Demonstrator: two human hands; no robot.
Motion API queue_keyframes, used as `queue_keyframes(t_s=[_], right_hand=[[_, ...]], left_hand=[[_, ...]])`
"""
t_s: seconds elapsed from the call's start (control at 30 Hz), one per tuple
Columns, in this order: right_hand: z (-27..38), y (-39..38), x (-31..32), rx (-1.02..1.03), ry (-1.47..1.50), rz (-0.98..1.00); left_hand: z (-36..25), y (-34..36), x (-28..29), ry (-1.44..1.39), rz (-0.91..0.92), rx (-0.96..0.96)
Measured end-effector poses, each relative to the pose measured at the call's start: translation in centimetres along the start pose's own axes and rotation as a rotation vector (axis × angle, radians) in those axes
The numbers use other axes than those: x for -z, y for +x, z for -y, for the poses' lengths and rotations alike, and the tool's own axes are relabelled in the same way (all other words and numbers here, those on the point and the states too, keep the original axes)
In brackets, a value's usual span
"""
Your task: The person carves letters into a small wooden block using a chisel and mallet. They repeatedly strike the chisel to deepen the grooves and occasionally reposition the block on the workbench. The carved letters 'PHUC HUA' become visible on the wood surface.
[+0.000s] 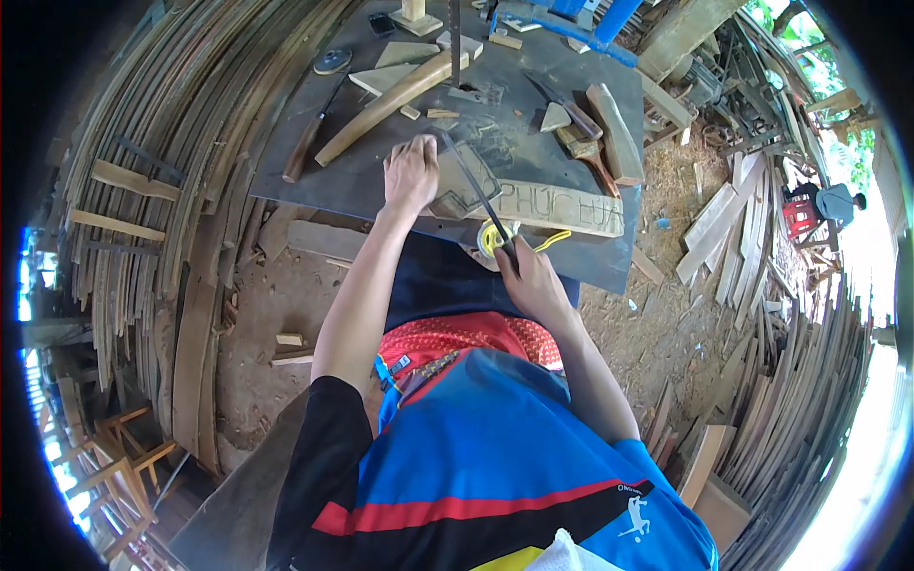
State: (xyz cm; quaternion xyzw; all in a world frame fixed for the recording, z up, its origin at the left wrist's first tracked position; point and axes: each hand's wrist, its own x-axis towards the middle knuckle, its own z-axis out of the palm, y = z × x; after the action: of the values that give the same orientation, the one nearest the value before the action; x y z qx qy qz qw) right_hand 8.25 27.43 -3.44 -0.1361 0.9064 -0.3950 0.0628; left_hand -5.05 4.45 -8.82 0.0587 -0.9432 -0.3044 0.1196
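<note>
My right hand (528, 281) grips the dark handle of a long thin metal tool, like a file (476, 181), which points forward over a pale wooden board (562, 211) marked with carved or drawn lettering. My left hand (412, 176) has curled fingers beside the tool's far end, at the board's left part; what they hold, if anything, is unclear. A yellow tape measure (490, 238) with a strap lies just beside my right hand, at the board's near edge.
The dark metal table (286, 190) carries wood offcuts (400, 81), a chisel-like tool (303, 152), a knife (576, 114), brushes (586, 147) and an upright blade (455, 48). Blue machine frame (590, 43) stands behind. Stacked planks (143, 238) line both sides; a red stool (798, 219) is at right.
</note>
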Motion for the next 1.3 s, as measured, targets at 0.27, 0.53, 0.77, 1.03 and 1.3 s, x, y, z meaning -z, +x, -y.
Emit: queue_keyframes(t_s=[0.27, 0.53, 0.77, 1.03, 1.3], right_hand=[[-0.6, 3.6, -1.7, 0.003, -0.035, 0.001], [-0.5, 2.5, -3.2, 0.140, -0.018, -0.060], [0.4, 2.2, -3.1, -0.010, -0.051, -0.016], [0.3, 2.2, -3.1, -0.006, -0.053, -0.007], [-0.1, 2.0, -3.2, -0.017, -0.126, -0.019]], left_hand=[[-1.0, 1.5, 0.5, 0.125, 0.151, 0.034], [0.4, 1.3, 0.1, 0.181, 0.218, -0.003], [2.6, 2.2, -2.4, 0.007, 0.176, 0.199], [1.8, 2.2, -1.9, -0.097, 0.142, 0.282], [0.7, 2.1, -0.5, -0.192, 0.182, 0.343]])
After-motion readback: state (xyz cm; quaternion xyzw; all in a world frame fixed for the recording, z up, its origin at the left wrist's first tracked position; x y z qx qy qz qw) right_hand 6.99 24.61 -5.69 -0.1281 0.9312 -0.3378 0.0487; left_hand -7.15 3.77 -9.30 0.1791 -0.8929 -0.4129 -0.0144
